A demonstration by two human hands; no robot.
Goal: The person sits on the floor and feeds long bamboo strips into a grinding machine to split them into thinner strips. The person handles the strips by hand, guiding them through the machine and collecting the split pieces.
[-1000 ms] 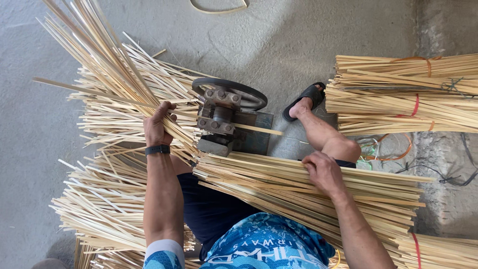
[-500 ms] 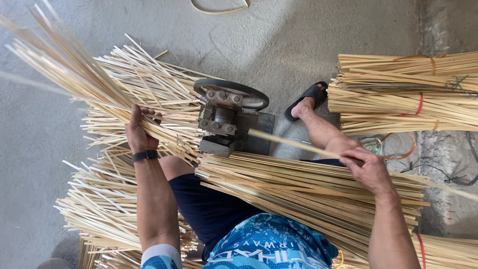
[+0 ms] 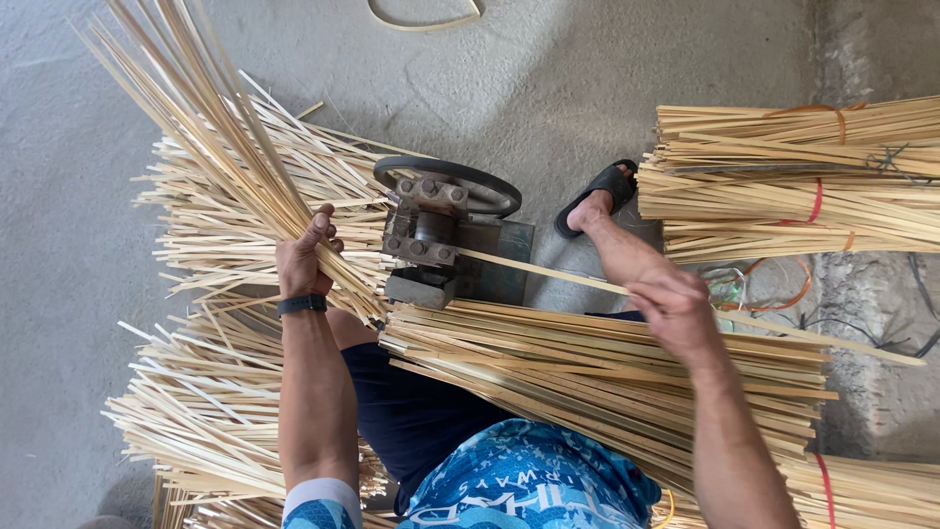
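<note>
Since half a second back, right hand [image 3: 671, 309] slid its pinched strip [image 3: 548, 271] toward the splitter [image 3: 431, 235] — left hand [image 3: 304, 260] gripped split strips [image 3: 211, 147] — pushing through looked next.

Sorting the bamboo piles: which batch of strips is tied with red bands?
The stacked bundles at upper right, beside the sandalled foot; the others lie loose.

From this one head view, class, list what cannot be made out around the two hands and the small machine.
- Left hand: the palm's grip on the fanned sticks is hidden by its own fingers.
- Right hand: blurred, so its hold on the single strip is unclear.
- Machine: the strip's entry point is hidden by the housing.
- Stick bundles: cut off by the right edge.
</note>
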